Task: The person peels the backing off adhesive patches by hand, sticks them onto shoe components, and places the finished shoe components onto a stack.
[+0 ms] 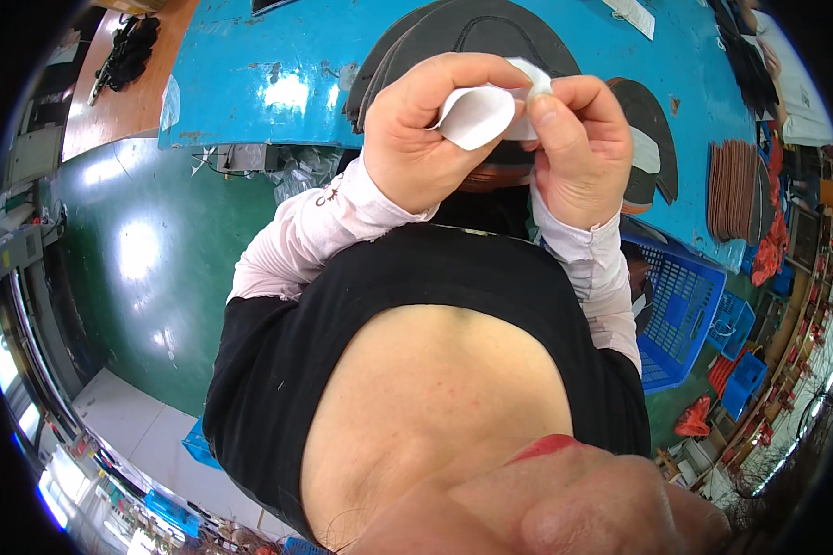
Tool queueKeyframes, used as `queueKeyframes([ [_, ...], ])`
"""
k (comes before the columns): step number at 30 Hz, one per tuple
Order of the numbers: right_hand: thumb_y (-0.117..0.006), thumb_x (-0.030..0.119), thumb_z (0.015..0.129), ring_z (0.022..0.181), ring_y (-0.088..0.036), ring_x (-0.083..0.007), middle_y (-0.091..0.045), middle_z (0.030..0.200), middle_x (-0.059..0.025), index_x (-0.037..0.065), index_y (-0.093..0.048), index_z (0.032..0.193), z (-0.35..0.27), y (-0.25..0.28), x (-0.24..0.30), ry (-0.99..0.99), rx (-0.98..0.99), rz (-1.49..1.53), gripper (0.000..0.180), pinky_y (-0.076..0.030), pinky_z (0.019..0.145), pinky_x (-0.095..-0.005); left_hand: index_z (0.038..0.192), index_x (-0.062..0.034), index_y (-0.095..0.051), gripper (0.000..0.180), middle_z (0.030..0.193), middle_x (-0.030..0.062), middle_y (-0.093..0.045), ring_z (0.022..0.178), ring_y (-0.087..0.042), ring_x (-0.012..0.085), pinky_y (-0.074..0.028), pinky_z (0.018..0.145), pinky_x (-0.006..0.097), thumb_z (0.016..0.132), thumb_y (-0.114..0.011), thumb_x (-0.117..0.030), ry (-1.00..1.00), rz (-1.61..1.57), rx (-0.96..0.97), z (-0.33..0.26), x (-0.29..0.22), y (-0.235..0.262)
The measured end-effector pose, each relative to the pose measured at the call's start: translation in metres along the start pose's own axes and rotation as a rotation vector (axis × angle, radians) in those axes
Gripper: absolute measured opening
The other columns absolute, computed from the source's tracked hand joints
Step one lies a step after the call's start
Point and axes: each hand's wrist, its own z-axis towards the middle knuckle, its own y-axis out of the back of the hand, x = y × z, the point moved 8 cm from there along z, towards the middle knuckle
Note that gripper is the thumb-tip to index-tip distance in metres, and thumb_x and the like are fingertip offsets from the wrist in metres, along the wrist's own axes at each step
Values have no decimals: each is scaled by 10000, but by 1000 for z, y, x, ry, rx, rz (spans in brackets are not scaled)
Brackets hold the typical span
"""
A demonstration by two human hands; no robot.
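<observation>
Above the blue table (278, 83), we see the left hand (426, 139) and right hand (578, 148) each with its grip pinched on one curled white paper piece (477, 116) between them, over dark insoles (472, 32).

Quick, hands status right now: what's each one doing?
Left hand: closed, pinching the curled white paper piece.
Right hand: closed, pinching the same white paper piece at its other edge.
</observation>
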Motion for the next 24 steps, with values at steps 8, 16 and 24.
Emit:
queueKeyframes([
  [8,-632,55,842,764,-608,-107,-637,866,-69,-6,-571,951,-5,-11,-22,-185,82,279,139,-507,682,-233,972,-6,-664,211,949,114,-616,839,-603,213,-473,710,276,765,-702,-5,-162,103,42,0,-11,7],
  [16,-545,90,876,790,-644,-158,-652,894,-115,-50,-565,998,-5,-12,-12,-249,110,289,186,-529,733,-269,1025,-59,-676,346,985,78,-638,842,-574,229,-466,721,313,685,-744,-63,-564,470,107,-5,-29,3],
  [24,-579,69,884,752,-622,-115,-654,851,-81,-25,-602,926,-6,2,-6,-162,43,-67,106,-509,698,-239,986,-29,-674,301,971,107,-659,830,-596,247,-469,727,308,698,-750,-80,-444,429,135,-1,-28,3],
])
